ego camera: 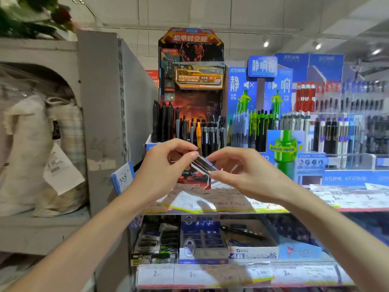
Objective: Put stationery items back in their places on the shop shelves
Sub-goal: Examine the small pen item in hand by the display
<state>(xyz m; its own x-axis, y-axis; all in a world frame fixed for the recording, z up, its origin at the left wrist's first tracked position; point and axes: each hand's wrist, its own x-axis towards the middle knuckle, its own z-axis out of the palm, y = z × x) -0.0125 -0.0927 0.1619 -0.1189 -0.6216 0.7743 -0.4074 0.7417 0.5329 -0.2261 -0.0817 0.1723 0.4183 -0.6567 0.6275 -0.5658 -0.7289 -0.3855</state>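
1. Left hand (162, 165) and right hand (242, 171) both pinch a small bundle of dark pens (204, 164), held mid-air just in front of the orange/black display box (190, 66), above the shelf edge (210, 207) w/ price labels.
2. Orange/black display box: upright black and grey pens, one orange, packed in tiers.
3. Right of it, blue display stand (261, 85): green-topped and white/blue pens, upright.
4. Far right, clear racks (345, 131): more pens; blurred.
5. Lower shelf: open cartons; right one (252, 252) marked 4B, contents unclear.
6. Left: grey shelving unit (99, 102) w/ bagged fabric items (42, 144).
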